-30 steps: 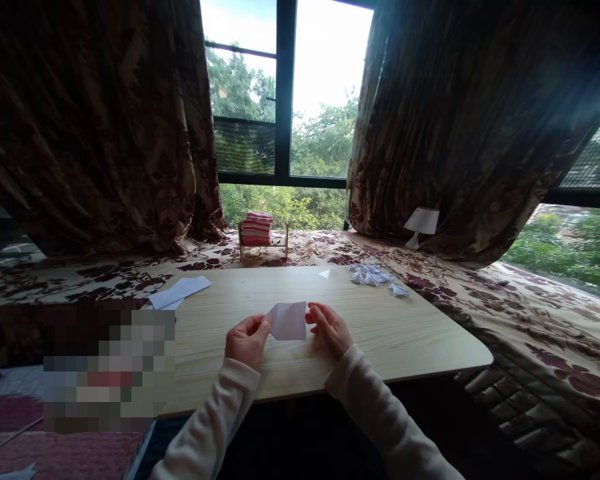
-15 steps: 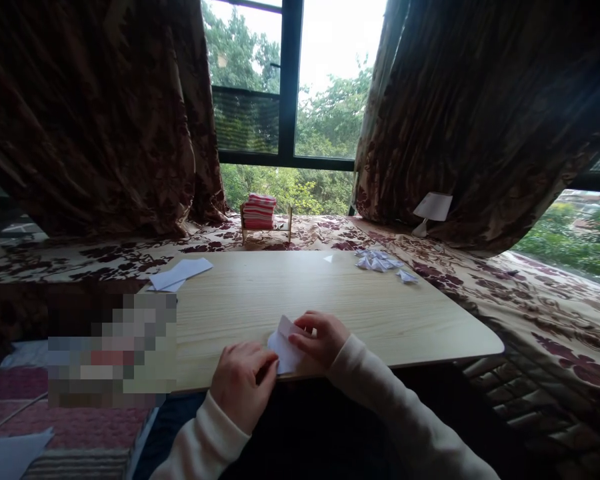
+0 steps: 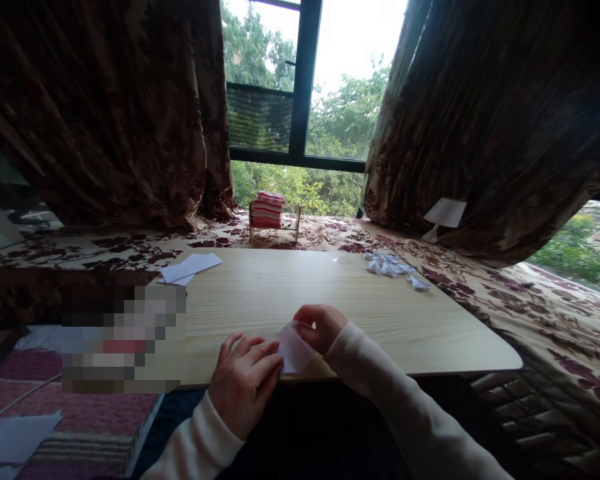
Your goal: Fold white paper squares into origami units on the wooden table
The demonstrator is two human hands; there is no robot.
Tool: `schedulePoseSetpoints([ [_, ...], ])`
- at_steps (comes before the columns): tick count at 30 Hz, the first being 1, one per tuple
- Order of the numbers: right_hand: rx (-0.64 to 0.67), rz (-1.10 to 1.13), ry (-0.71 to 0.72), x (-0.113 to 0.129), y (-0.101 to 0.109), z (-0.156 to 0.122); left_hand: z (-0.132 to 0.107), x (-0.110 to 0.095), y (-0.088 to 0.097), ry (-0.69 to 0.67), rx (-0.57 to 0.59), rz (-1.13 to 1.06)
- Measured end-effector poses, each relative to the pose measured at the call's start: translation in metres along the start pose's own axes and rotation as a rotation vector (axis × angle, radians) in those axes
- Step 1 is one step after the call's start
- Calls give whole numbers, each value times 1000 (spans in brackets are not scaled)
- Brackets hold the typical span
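A small white sheet of paper (image 3: 296, 350) lies at the near edge of the wooden table, between my two hands. My left hand (image 3: 245, 377) rests with its fingers spread, the tips touching the paper's left edge. Thumb and fingers of my right hand (image 3: 321, 327) pinch the paper's upper right part, and the fingertips partly cover it. Folded white paper pieces (image 3: 387, 265) sit in a cluster at the table's far right, with a single folded piece (image 3: 419, 283) just nearer to me.
White paper strips (image 3: 191, 269) lie at the table's (image 3: 260, 293) far left corner. A tiny white scrap (image 3: 335, 260) is near its back edge. Beyond stand a small rack with folded red-striped cloths (image 3: 267, 210) and a lamp (image 3: 446, 212). A blurred patch covers the left side.
My left fingers have spread out along the paper's left edge. My right hand has moved slightly up, and the raised flap of paper now looks flatter. The view has shifted slightly.
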State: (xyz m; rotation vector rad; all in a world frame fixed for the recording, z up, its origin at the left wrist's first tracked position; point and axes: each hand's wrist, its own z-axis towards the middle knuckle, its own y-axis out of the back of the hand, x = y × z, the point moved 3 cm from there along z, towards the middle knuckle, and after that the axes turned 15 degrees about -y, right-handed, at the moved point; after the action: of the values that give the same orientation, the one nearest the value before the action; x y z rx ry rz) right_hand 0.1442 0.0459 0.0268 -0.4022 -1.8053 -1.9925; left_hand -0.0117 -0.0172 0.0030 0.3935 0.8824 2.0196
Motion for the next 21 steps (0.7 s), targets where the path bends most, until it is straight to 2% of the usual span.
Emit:
schedulePoseSetpoints([
  [3, -78, -69, 85, 8, 4, -5, 1, 0, 1, 10, 17, 11],
  [9, -184, -106, 419, 18, 10, -24, 0, 1, 1, 26, 57, 23],
  [13, -237, -156, 614, 16, 4, -41, 2, 1, 2, 35, 91, 24],
  [15, -245, -180, 628, 14, -1, -45, 3, 1, 4, 33, 99, 33],
  [21, -253, -255, 556, 11, -10, -48, 2, -1, 4, 17, 76, 37],
])
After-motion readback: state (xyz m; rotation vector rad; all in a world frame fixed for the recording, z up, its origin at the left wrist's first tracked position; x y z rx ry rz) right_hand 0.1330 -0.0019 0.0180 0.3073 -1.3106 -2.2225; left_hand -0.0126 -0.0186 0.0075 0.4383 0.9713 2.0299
